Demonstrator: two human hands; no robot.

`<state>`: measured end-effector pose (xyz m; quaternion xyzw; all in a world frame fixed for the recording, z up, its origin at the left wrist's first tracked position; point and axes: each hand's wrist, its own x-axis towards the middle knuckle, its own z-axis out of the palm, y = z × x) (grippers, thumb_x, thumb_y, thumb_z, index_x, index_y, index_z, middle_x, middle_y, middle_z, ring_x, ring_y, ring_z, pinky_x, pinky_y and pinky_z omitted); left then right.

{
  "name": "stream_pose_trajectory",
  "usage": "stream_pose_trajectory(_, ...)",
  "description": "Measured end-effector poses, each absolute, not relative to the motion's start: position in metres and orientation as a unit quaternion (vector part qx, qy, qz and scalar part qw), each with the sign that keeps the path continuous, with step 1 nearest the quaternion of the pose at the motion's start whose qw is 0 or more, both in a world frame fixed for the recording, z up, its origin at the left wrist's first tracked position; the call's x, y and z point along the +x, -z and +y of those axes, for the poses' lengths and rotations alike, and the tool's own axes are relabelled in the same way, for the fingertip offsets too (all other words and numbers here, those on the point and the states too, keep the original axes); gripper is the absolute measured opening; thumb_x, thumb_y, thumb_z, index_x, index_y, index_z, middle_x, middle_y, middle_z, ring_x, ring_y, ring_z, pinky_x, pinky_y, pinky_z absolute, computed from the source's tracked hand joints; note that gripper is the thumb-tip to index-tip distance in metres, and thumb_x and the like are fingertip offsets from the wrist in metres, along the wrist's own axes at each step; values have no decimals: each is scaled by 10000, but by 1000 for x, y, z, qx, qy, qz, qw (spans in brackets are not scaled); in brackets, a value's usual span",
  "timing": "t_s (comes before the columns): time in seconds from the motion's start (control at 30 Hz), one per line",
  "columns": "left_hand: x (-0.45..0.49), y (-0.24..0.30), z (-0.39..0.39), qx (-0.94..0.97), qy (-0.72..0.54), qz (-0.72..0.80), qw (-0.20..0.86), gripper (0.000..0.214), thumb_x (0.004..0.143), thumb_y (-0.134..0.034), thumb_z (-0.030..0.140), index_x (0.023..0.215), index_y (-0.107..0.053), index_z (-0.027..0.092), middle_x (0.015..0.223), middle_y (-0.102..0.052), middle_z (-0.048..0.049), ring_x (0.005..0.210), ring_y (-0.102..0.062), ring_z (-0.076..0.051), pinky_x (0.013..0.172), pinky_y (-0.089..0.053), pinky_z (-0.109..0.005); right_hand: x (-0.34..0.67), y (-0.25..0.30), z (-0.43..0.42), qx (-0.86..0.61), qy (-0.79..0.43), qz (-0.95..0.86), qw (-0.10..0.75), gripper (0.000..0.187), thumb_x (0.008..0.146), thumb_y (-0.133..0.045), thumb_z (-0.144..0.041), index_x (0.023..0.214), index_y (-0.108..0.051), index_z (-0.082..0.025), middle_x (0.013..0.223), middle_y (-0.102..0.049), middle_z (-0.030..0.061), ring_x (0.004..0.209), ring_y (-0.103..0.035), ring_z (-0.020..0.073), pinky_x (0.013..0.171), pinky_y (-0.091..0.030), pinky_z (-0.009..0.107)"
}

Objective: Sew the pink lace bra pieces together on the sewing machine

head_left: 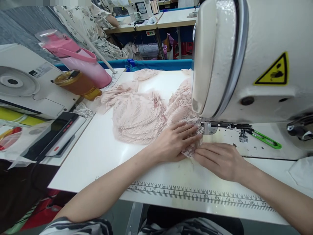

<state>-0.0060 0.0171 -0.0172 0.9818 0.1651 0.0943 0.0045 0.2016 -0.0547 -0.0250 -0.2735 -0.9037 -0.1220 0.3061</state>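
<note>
Pale pink lace fabric (pixel 141 114) lies heaped on the white sewing table (pixel 97 153) and runs right toward the presser foot (pixel 207 128) of a large white sewing machine (pixel 254 58). My left hand (pixel 174 142) rests flat on the near end of the lace, fingers stretched toward the foot. My right hand (pixel 220 160) lies just right of it, fingers together and pointing left, pressing the lace edge against the table.
A pink water bottle (pixel 80 60) and a brown lidded cup (pixel 75 83) stand at the back left by a white device (pixel 26 81) and a control panel (pixel 58 133). A ruler strip (pixel 195 194) runs along the front edge. A green-handled tool (pixel 265 138) sits under the machine arm. Another person in patterned clothing (pixel 93 26) sits behind.
</note>
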Motion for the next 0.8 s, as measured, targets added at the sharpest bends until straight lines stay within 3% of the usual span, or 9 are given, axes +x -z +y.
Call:
stream_pose_trajectory(0.53, 2, 22, 9, 975, -92, 200, -31, 529, 916, -465, 413, 1374, -473, 150, 1373, -526, -111, 1307, -461, -259, 1116, -332, -424, 210, 21, -51, -292, 133, -901, 294, 202, 868, -509, -32, 827, -666, -152, 784, -712, -1, 694, -633, 120, 697, -542, 270)
stream_pose_trajectory(0.8, 6, 20, 8, 970, -96, 216, -58, 516, 916, -456, 427, 1354, -503, 158, 1318, -576, -107, 1294, -467, -274, 1082, -356, -412, 217, 26, -52, -314, 148, -896, 275, 176, 852, -531, -27, 868, -644, -160, 844, -719, 3, 770, -643, 119, 763, -531, 257)
